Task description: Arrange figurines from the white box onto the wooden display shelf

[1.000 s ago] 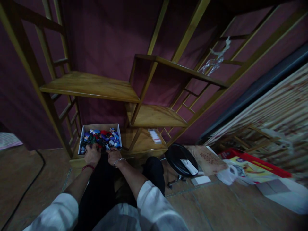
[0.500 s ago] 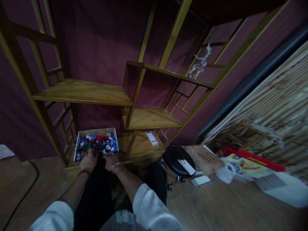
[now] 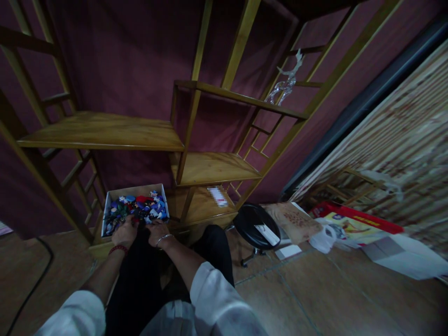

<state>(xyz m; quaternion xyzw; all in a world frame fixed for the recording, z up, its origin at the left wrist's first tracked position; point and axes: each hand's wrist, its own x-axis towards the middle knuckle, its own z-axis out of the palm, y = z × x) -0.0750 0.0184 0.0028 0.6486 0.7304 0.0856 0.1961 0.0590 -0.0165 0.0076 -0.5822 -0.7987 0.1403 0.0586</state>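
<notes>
A white cardboard box (image 3: 135, 190) stands on the low wooden shelf, filled with small blue, red and dark figurines (image 3: 136, 208). My left hand (image 3: 125, 233) rests at the box's near edge, its fingers among the figurines. My right hand (image 3: 158, 233) lies at the same edge, close to the box's right corner, with a thin bangle on its wrist. Both sets of fingertips are hard to make out in the dim light, so I cannot tell whether either hand holds a figurine.
A tall wooden shelf unit (image 3: 101, 133) stands against a maroon wall, with a glass deer figurine (image 3: 285, 84) higher up. A black round stool (image 3: 255, 226) stands to the right of my knee. A white plastic bag (image 3: 324, 238) and printed packaging (image 3: 353, 223) lie on the tiled floor.
The whole scene has shifted left and tilted slightly in view as my head moved. Both hands remain at the box's near edge.
</notes>
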